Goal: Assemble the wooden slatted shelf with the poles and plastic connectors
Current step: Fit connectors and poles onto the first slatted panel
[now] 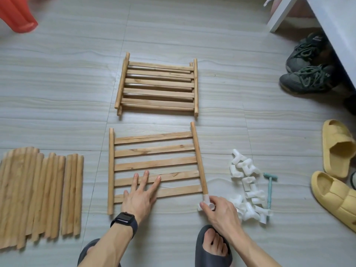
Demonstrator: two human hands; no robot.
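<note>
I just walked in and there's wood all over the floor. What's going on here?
A person is putting a wooden shelf together on the floor. The left hand presses flat on a slatted panel, while the right hand pinches a white connector at the near end of the panel's right rail. More connectors lie heaped to the right beside a small hammer. Loose poles lie on the left, and more panels are stacked farther off.
</note>
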